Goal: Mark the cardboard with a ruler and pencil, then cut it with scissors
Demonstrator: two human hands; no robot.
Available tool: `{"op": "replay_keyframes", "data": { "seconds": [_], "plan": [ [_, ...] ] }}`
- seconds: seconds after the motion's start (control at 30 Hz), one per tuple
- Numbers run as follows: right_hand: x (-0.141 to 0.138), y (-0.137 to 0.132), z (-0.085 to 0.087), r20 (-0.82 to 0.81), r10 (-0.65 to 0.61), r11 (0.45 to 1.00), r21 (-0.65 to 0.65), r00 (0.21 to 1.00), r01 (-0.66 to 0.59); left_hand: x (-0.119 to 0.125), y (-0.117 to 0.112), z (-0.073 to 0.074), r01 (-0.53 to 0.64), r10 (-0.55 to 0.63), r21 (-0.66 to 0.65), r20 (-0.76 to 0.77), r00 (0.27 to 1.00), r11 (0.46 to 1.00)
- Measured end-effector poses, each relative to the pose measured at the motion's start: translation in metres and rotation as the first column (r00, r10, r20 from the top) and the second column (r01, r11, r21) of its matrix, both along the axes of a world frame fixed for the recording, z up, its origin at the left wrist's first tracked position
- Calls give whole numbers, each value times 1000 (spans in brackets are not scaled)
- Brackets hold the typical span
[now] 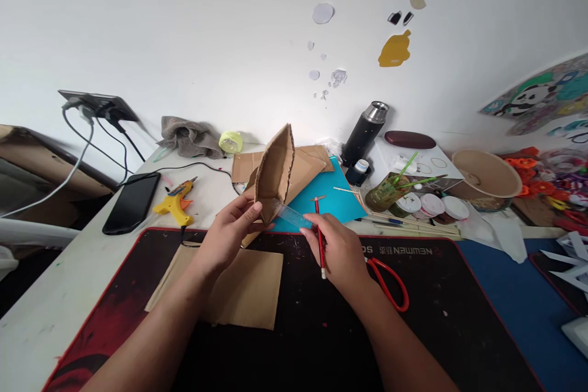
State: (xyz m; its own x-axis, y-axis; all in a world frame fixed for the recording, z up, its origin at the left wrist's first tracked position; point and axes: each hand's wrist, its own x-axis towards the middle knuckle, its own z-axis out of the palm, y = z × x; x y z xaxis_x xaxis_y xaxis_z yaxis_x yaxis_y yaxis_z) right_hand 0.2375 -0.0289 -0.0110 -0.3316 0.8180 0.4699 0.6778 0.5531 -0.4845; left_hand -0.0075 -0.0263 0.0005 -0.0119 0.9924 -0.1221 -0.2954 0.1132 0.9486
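Note:
My left hand (232, 223) grips a boat-shaped cardboard piece (274, 174) by its lower end, thumb on the near edge. The piece stands tilted up, with its hollow side towards me. In my right hand (342, 251) is a clear ruler (290, 215), pinched between thumb and fingers, its far end against the lower part of the cardboard piece. A red pencil (322, 251) is also tucked in the right hand, eraser end down. Below the left forearm lies a flat cardboard sheet (250, 288). Red-handled scissors (392, 285) rest right of my right hand, their blades hidden.
A black desk mat (316, 349) covers the front. A yellow glue gun (175, 203) and a phone (131, 202) lie left. Behind are cardboard scraps (310, 159), a blue sheet (340, 199) and a black flask (365, 131). A brush jar (381, 193) and paint pots (432, 205) stand right.

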Motion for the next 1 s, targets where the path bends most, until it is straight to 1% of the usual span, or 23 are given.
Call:
{"op": "replay_keyframes", "data": {
  "seconds": [0.1,0.17,0.27,0.37,0.47,0.57,0.67,0.77,0.93,1.0],
  "plan": [
    [-2,-1,-1,40,31,999,-22,999,-30,-1,3,-2,-112,112,-1,20,994,994],
    [-2,-2,-1,55,36,999,-27,998,-35,-2,4,-3,-144,144,3,16,989,990],
    [-1,-1,0,25,22,1000,-15,999,-22,-1,3,-3,-130,130,1,5,991,991],
    [1,0,2,-26,-16,1000,-3,1000,16,0,2,0,-80,80,7,-26,996,997],
    [2,0,3,-43,-40,999,2,998,40,2,1,3,-40,41,9,-44,998,999],
    [1,0,2,-34,-24,1000,1,999,24,2,1,3,-69,69,7,-23,997,998],
    [-3,-2,-1,12,42,999,-15,999,-41,1,2,2,-125,125,11,18,992,992],
    [-5,-4,-2,52,75,997,-31,996,-73,1,3,1,-127,126,16,39,991,992],
    [-3,-4,1,-30,60,998,10,998,-60,1,3,1,-134,133,24,31,991,991],
    [-3,-4,1,-32,54,999,9,998,-54,0,3,1,-140,139,29,28,990,990]
  ]
}}
